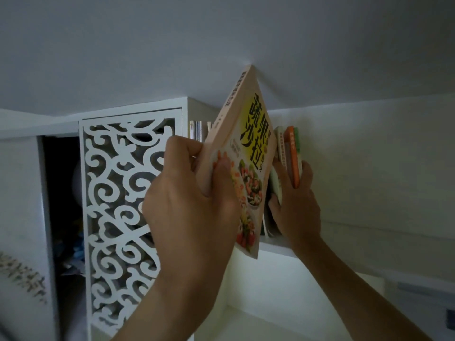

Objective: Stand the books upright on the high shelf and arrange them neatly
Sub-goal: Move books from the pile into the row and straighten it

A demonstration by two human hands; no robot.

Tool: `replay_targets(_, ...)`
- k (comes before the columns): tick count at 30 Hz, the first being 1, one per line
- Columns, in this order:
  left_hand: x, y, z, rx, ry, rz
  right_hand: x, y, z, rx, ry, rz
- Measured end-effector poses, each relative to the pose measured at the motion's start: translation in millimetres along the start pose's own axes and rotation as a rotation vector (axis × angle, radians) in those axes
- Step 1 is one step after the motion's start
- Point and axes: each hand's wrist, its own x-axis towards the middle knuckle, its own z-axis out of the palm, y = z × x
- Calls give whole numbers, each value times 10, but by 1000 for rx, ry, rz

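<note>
Gripping the tilted cookbook [248,148], the left hand [187,207] sits beside a fretwork door [118,183]; the right hand [298,212] clasps upright books [291,153].

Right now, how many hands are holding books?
2. The left hand grips the tilted cookbook in the middle; the right hand holds thinner books just right of it, on the shelf. No other hands show.

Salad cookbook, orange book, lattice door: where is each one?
Salad cookbook [256,134]: head view, yellow panel of front cover.
Orange book [295,168]: head view, orange edge facing the camera.
Lattice door [128,115]: head view, top rail of its frame.
</note>
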Motion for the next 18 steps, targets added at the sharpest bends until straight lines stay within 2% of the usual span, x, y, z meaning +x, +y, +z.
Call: replay_targets(18,-44,60,-27,25,3,29,-4,96,-84,69,43,-23)
